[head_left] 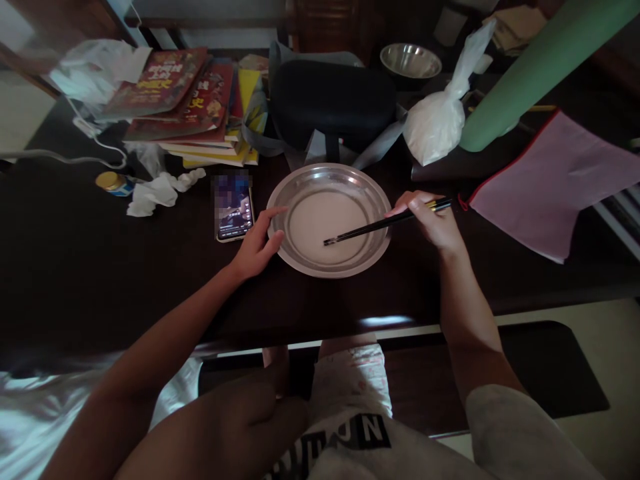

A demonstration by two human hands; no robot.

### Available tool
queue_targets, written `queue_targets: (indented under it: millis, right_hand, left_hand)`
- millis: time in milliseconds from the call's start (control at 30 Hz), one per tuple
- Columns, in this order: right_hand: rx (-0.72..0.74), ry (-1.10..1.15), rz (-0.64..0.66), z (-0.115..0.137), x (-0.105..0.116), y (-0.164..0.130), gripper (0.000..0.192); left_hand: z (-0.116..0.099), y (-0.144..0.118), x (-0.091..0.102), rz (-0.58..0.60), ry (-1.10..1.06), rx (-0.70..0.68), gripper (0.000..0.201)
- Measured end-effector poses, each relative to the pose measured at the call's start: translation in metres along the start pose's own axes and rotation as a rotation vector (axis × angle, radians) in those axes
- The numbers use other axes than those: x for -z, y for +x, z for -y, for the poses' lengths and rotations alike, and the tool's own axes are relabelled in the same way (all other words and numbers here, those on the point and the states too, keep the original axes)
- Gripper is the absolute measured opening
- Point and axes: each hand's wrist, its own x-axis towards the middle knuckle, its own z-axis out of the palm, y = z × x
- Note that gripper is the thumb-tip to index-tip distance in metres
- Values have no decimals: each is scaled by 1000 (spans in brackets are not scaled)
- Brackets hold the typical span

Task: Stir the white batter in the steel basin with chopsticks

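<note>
Crumpled white tissue paper (150, 195) lies at the far left of a dark wooden table (75, 267), just beside a small round tin with a yellow lid (113, 183). Behind them, farther away, rests a slanting stack of red and yellow books (190, 110). A smartphone with a lit screen (233, 207) lies flat, just left of centre. The person's left hand (257, 243) rests with spread fingers against the left rim of a shallow round stainless-steel dish (373, 200), thumb touching the edge, gripping nothing else. The dish sits at the centre of the table, near the person, and holds a thin layer of pale whitish liquid (313, 220). The right hand (433, 220) hovers just right of the dish, fingers pinching a pair of black chopsticks (380, 225) near their top; the tips reach down into the liquid near the middle of the dish. Behind the dish lies a black oval hard case (333, 100) on grey straps. Right of it stands a knotted clear plastic bag of white powder (437, 123), with a small steel bowl (411, 61) farther back. A green cylinder (530, 73) slants across the far right, above a pale purple cloth (555, 183).
</note>
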Motion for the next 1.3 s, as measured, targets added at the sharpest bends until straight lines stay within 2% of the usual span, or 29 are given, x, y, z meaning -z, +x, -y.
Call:
queue_targets:
  millis: [67, 233, 400, 567, 733, 900, 1100, 1233, 1300]
  right_hand:
    - [13, -16, 34, 1, 0, 0, 35]
    - [-7, 11, -96, 2, 1, 0, 33]
    - [-1, 1, 26, 2, -1, -1, 34]
    - [-5, -3, -88, 2, 2, -1, 34]
    - [3, -16, 42, 2, 0, 0, 35]
    - [-4, -8, -91, 1, 1, 0, 34]
    - [15, -10, 47, 2, -2, -1, 33]
    - [-7, -3, -85, 3, 0, -1, 32]
    - [-9, 2, -83, 2, 0, -1, 36]
  left_hand:
    - [0, 0, 0, 0, -1, 3, 58]
    - [2, 0, -1, 0, 8, 1, 59]
    - [2, 0, 0, -1, 5, -12, 59]
    - [2, 0, 0, 7, 3, -8, 60]
    - [1, 1, 0, 5, 13, 3, 61]
    - [2, 0, 0, 2, 9, -7, 60]
    - [3, 0, 0, -3, 4, -8, 60]
    - [2, 0, 0, 2, -4, -13, 59]
    - [2, 0, 0, 2, -9, -13, 59]
